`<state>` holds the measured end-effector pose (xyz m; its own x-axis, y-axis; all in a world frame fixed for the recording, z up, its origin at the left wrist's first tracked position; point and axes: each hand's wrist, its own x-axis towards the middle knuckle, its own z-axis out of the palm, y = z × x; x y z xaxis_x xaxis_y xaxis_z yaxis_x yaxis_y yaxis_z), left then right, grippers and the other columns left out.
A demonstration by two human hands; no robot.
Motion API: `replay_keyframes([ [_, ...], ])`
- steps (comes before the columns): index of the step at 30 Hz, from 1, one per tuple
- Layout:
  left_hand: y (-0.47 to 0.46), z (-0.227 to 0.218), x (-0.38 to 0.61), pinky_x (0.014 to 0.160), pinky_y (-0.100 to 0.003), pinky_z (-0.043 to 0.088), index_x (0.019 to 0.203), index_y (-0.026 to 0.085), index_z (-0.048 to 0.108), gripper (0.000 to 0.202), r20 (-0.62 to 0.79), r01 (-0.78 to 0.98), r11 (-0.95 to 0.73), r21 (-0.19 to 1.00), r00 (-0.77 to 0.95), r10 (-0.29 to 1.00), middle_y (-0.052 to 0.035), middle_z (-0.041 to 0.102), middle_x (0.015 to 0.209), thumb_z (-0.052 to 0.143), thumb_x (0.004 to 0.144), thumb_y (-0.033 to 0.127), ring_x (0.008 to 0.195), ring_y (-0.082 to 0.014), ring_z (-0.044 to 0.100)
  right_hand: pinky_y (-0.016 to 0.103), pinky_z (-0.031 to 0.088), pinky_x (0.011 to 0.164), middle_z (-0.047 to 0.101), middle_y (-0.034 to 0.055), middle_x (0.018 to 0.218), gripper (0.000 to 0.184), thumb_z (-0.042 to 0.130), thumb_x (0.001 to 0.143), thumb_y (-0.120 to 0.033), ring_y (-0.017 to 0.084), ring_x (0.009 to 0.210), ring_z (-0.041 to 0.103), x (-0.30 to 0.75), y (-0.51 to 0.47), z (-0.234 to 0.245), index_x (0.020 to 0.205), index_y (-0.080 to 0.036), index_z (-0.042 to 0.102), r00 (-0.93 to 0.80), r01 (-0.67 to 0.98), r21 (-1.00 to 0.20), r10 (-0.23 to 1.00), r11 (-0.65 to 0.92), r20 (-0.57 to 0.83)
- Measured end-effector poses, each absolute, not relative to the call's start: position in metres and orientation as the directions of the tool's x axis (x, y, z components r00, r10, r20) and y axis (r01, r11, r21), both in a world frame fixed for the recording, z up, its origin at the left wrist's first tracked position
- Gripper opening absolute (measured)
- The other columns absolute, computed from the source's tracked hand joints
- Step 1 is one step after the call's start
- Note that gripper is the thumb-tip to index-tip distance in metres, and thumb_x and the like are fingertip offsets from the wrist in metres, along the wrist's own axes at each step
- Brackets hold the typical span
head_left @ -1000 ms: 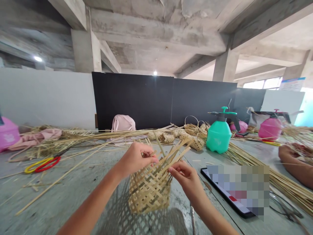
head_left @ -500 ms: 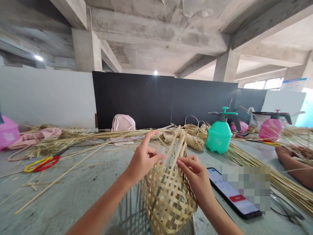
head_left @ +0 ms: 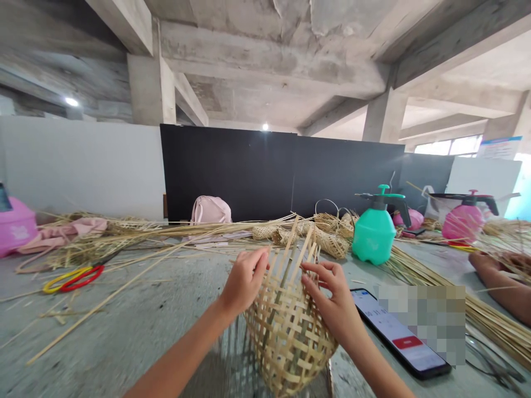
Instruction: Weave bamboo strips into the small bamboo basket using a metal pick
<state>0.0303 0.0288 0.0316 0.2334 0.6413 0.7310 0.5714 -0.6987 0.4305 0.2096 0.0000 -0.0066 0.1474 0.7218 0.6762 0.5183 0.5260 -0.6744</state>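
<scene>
A half-woven bamboo basket with open, square meshes lies tilted in front of me. Loose strip ends stick up from its far edge. At the left of that edge, my left hand is closed, thumb and forefinger pinching a thin bamboo strip that their tips mostly cover. Along the right side, my right hand grips the basket's edge, with thumb and forefinger at an upright strip and the other fingers curled.
Right of the basket lie a phone, wire-like loops and long bamboo strips. A green spray bottle stands behind. Scissors and loose strips lie left. Another person's hand is at far right.
My left forefinger, raised before, has come down and closed against the thumb at the basket's left edge. My right hand stays at the right edge, its fingers slightly shifted.
</scene>
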Motion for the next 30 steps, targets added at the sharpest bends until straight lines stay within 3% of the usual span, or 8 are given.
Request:
replay_keyframes([
  [3,0.031,0.031,0.024,0.08,-0.035,0.042,0.104,0.016,0.063,0.032,0.733,0.564,-0.727,0.391,0.287,0.617,-0.0056,0.07,0.08,0.037,0.087,0.022,0.077,-0.0187,0.061,0.043,0.045,0.082,0.045,0.0068,0.101,0.031,0.05,0.081,-0.039,0.024,0.097,0.052,0.207,-0.006,-0.004,0.108,-0.026,0.058,0.135,0.636,-0.597,0.691,0.489,0.71],
  [7,0.033,0.034,0.015,0.076,-0.032,0.045,0.108,0.013,0.062,0.036,0.674,0.527,-0.742,0.415,0.37,0.64,-0.0064,0.071,0.08,0.035,0.085,0.021,0.077,-0.0181,0.063,0.044,0.045,0.079,0.043,0.0109,0.114,0.049,0.048,0.081,-0.046,0.027,0.097,0.054,0.204,-0.016,0.0,0.125,-0.027,0.042,0.099,0.757,-0.516,0.71,0.401,0.697],
  [11,0.032,0.033,0.013,0.068,-0.029,0.047,0.105,0.009,0.064,0.041,0.696,0.54,-0.761,0.358,0.389,0.604,-0.008,0.07,0.075,0.03,0.084,0.02,0.07,-0.0174,0.064,0.049,0.041,0.08,0.05,0.0121,0.109,0.047,0.048,0.08,-0.05,0.031,0.098,0.051,0.211,-0.019,0.005,0.119,-0.024,0.047,0.074,0.85,-0.396,0.665,0.347,0.743],
  [14,0.029,0.03,0.016,0.063,-0.028,0.046,0.103,0.008,0.065,0.042,0.741,0.577,-0.776,0.255,0.399,0.54,-0.0084,0.069,0.07,0.031,0.083,0.02,0.065,-0.0174,0.063,0.048,0.04,0.084,0.052,0.0113,0.108,0.041,0.049,0.081,-0.043,0.029,0.101,0.049,0.213,-0.02,0.008,0.117,-0.023,0.048,-0.006,0.832,-0.331,0.604,0.445,0.797],
  [19,0.026,0.023,0.022,0.055,-0.028,0.04,0.103,0.013,0.064,0.038,0.817,0.689,-0.724,-0.025,0.431,0.383,-0.006,0.067,0.063,0.037,0.077,0.018,0.056,-0.0177,0.059,0.047,0.04,0.085,0.049,0.0111,0.116,0.051,0.052,0.08,-0.038,0.028,0.104,0.048,0.203,-0.024,0.008,0.128,-0.026,0.037,-0.139,0.769,-0.331,0.65,0.546,0.747],
  [24,0.026,0.019,0.022,0.054,-0.031,0.036,0.094,0.013,0.066,0.033,0.852,0.747,-0.65,-0.137,0.424,0.307,-0.0059,0.065,0.062,0.039,0.077,0.019,0.056,-0.0192,0.054,0.047,0.041,0.081,0.054,0.0104,0.105,0.05,0.058,0.077,-0.037,0.027,0.095,0.049,0.2,-0.021,0.007,0.123,-0.026,0.044,-0.157,0.78,-0.31,0.649,0.544,0.744],
  [30,0.026,0.019,0.024,0.055,-0.03,0.036,0.089,0.014,0.068,0.028,0.882,0.773,-0.616,-0.15,0.386,0.269,-0.0054,0.063,0.064,0.043,0.076,0.017,0.06,-0.0189,0.05,0.04,0.043,0.071,0.058,0.0077,0.089,0.035,0.059,0.076,-0.033,0.023,0.082,0.053,0.198,-0.019,0.005,0.11,-0.023,0.057,-0.155,0.784,-0.254,0.574,0.567,0.804],
])
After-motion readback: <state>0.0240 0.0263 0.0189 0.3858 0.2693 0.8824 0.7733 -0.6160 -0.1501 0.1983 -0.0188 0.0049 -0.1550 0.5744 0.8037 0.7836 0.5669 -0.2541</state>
